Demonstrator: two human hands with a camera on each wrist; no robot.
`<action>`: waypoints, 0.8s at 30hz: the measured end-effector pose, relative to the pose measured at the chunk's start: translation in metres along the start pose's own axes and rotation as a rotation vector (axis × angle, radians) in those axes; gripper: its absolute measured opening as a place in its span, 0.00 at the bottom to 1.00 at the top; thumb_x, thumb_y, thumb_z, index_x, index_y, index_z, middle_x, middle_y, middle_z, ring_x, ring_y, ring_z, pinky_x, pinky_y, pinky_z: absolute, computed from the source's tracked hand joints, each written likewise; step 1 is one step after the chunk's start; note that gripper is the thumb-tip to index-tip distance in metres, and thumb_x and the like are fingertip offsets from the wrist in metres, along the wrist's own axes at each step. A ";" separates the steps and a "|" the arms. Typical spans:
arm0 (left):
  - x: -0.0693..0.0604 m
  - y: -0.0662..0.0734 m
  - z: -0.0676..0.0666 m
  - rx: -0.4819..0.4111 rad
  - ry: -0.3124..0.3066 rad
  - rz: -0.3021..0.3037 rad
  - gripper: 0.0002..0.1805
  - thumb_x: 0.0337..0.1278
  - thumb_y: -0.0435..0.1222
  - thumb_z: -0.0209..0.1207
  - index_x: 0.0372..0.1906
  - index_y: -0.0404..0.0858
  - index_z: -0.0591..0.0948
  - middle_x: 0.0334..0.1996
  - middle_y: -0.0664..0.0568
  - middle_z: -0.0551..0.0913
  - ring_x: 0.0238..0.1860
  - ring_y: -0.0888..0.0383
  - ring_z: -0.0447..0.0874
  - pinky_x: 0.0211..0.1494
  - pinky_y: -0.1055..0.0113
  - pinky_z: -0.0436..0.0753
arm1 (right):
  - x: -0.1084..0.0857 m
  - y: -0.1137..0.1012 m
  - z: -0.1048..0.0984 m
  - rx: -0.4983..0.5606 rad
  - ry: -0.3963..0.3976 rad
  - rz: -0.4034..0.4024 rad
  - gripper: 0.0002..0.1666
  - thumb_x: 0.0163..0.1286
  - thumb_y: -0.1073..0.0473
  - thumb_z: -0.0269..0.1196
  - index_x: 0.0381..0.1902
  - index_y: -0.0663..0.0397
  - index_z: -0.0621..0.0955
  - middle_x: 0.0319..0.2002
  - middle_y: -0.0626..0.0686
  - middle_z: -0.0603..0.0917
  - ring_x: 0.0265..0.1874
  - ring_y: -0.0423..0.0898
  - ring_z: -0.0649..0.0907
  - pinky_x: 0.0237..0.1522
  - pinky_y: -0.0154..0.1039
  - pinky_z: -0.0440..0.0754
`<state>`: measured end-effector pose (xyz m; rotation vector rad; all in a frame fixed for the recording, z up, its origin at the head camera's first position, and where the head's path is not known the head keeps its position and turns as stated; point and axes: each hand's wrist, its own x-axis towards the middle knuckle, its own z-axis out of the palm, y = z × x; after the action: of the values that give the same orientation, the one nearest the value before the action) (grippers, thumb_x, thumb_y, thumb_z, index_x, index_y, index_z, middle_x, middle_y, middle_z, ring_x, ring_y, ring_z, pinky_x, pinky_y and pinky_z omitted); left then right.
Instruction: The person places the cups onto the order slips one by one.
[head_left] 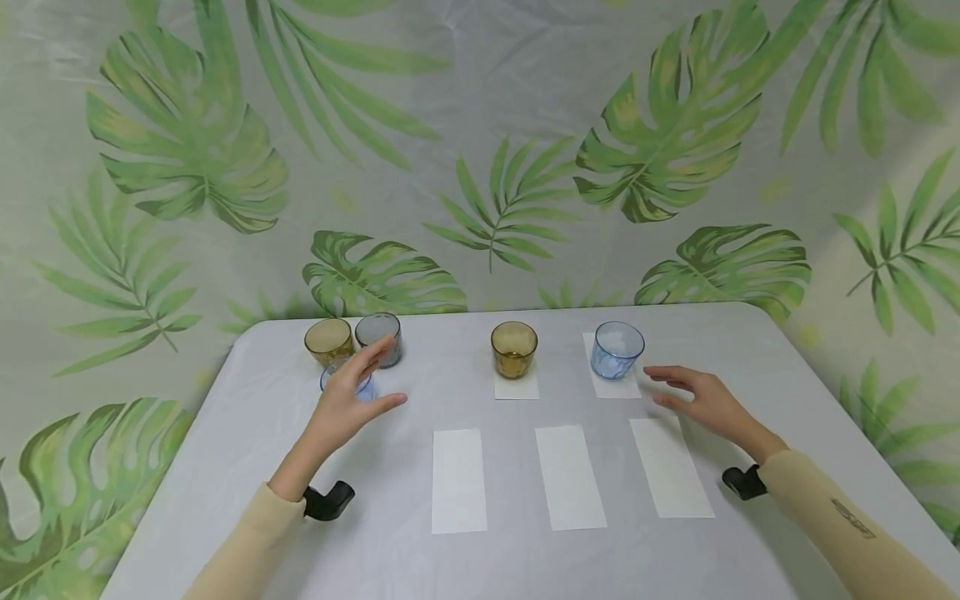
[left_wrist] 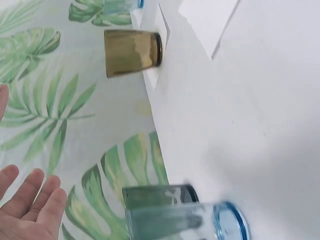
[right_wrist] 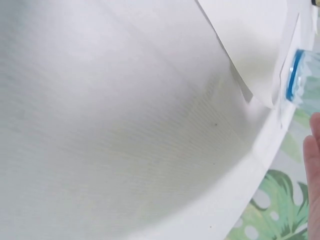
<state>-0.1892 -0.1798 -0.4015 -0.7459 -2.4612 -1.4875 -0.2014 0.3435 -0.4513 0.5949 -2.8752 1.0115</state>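
Note:
My left hand (head_left: pixel 347 410) is held with thumb and fingers spread, in front of a group of three glasses and holding nothing. Partly hidden behind it is a light blue glass (head_left: pixel 366 391). An amber glass (head_left: pixel 328 343) and a grey glass (head_left: pixel 388 354) stand just beyond. In the left wrist view, the blue glass (left_wrist: pixel 175 221) overlaps the grey one (left_wrist: pixel 155 194). My right hand (head_left: pixel 708 406), fingers extended and empty, hovers just right of another blue glass (head_left: pixel 617 354), which stands upright on a white paper. Left of that glass, a second amber glass (head_left: pixel 514 352) stands on its own paper.
A front row of three white papers lies on the table (head_left: pixel 375 550): left (head_left: pixel 459 481), middle (head_left: pixel 571 477) and right (head_left: pixel 672 468). Behind the table's far edge hangs a leaf-patterned cloth (head_left: pixel 502 100).

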 end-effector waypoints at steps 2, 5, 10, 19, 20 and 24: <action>-0.003 -0.002 -0.007 0.019 0.017 -0.008 0.43 0.48 0.30 0.70 0.70 0.33 0.63 0.67 0.40 0.66 0.66 0.45 0.64 0.66 0.62 0.66 | -0.002 -0.001 0.000 -0.002 0.003 -0.008 0.25 0.68 0.59 0.63 0.60 0.63 0.76 0.58 0.61 0.77 0.56 0.59 0.75 0.55 0.23 0.70; -0.008 -0.007 -0.016 0.037 0.039 -0.011 0.43 0.47 0.29 0.70 0.70 0.32 0.63 0.66 0.39 0.67 0.66 0.45 0.64 0.66 0.62 0.65 | -0.006 -0.002 0.000 0.004 -0.006 -0.012 0.25 0.68 0.58 0.63 0.60 0.62 0.76 0.57 0.60 0.78 0.56 0.58 0.75 0.52 0.16 0.65; -0.013 -0.018 -0.028 0.048 0.047 -0.022 0.43 0.45 0.25 0.70 0.69 0.30 0.63 0.66 0.37 0.66 0.65 0.41 0.65 0.65 0.66 0.65 | -0.011 -0.004 0.000 0.022 -0.001 -0.038 0.25 0.67 0.60 0.64 0.60 0.62 0.76 0.56 0.60 0.78 0.55 0.53 0.76 0.52 0.17 0.67; -0.025 -0.036 -0.044 0.177 0.087 -0.071 0.42 0.44 0.29 0.72 0.68 0.32 0.67 0.63 0.39 0.70 0.64 0.43 0.65 0.66 0.74 0.62 | -0.019 -0.005 0.003 0.060 0.004 -0.053 0.25 0.66 0.63 0.64 0.61 0.60 0.75 0.57 0.58 0.79 0.55 0.28 0.72 0.53 0.17 0.66; -0.027 -0.038 -0.045 0.185 0.088 -0.076 0.42 0.45 0.31 0.72 0.68 0.33 0.66 0.63 0.39 0.70 0.65 0.43 0.64 0.67 0.70 0.63 | -0.020 -0.004 0.003 0.061 0.004 -0.054 0.25 0.66 0.63 0.64 0.61 0.60 0.75 0.57 0.58 0.79 0.55 0.27 0.72 0.53 0.17 0.67; -0.030 -0.046 -0.049 0.208 0.095 -0.086 0.42 0.45 0.33 0.72 0.68 0.33 0.66 0.64 0.40 0.69 0.65 0.43 0.63 0.68 0.58 0.64 | -0.024 -0.004 0.002 0.063 0.004 -0.062 0.25 0.66 0.63 0.64 0.61 0.59 0.75 0.56 0.57 0.79 0.54 0.29 0.74 0.53 0.18 0.67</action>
<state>-0.1917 -0.2495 -0.4256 -0.5247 -2.5522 -1.2367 -0.1772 0.3473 -0.4544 0.6805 -2.8114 1.0971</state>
